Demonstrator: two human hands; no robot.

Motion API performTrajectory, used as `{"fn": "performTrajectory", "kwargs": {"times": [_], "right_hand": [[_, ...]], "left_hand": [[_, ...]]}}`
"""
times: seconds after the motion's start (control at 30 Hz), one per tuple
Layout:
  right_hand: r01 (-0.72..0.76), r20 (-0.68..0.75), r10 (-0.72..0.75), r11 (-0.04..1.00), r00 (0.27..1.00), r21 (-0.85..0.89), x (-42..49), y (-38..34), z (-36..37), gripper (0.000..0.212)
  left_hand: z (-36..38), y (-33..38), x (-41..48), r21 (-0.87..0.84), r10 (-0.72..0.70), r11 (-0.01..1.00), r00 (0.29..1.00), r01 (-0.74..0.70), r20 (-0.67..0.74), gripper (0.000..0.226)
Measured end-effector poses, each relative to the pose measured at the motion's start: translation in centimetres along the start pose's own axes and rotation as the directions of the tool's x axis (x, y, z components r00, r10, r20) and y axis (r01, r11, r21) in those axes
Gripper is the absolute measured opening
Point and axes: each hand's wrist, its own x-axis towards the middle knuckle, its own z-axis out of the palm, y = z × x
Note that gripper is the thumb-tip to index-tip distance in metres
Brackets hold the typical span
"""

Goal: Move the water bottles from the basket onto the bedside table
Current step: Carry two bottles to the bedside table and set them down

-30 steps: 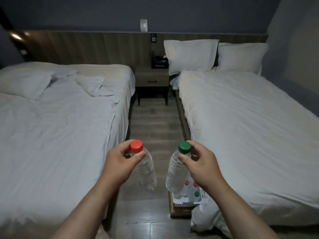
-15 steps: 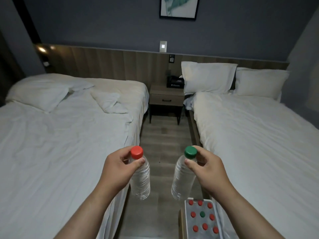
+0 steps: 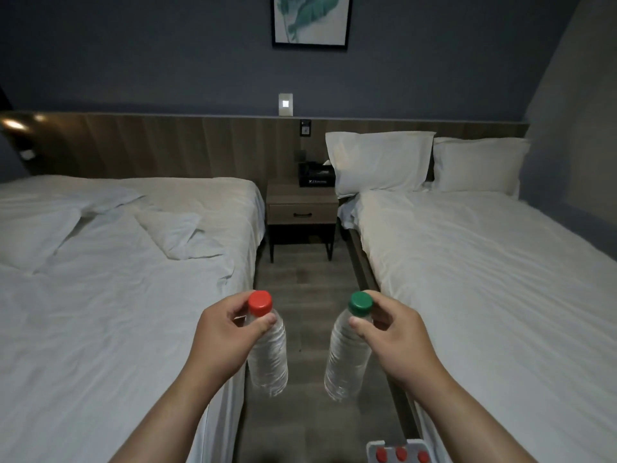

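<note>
Two water bottles travel up the aisle between twin beds. The basket (image 3: 411, 444), in fuller view half a second ago, has slipped to the frame's bottom edge, and the bedside desk (image 3: 300, 194) now stands nearer ahead. The left hand (image 3: 218, 342) carries the red-capped bottle (image 3: 268, 359), its fingers (image 3: 263, 324) pinched round the neck just under the cap. The right hand (image 3: 395, 342) grips the green-capped bottle (image 3: 347, 359) the same way.

Both bottles hang over the floor (image 3: 300, 279), apart from each other and well short of the desk. This pair looks roughly midway through its trip, and the red caps (image 3: 400, 454) showing in the basket suggest more bottles wait.

A black box (image 3: 315, 173) takes the desk's back right, and a white pillow (image 3: 377, 162) crowds that same side — bare wood shows at the front and left. The left bed (image 3: 117, 279) and right bed (image 3: 484, 279) hem the narrow aisle.
</note>
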Motion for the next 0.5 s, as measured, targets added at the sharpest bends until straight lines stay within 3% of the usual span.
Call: {"fn": "performTrajectory", "kwargs": {"times": [0.37, 0.5], "right_hand": [[-0.056, 0.027, 0.056, 0.998, 0.998, 0.011, 15.8, 6.2, -1.6, 0.033], [-0.052, 0.072, 0.051, 0.999, 0.996, 0.013, 22.0, 7.3, -0.9, 0.034]], "left_hand": [[5.7, -1.0, 13.8, 0.062, -0.018, 0.998, 1.000, 0.019, -0.021, 0.022], [6.0, -0.9, 18.1, 0.073, -0.022, 0.997, 0.995, 0.029, -0.094, 0.033]]}}
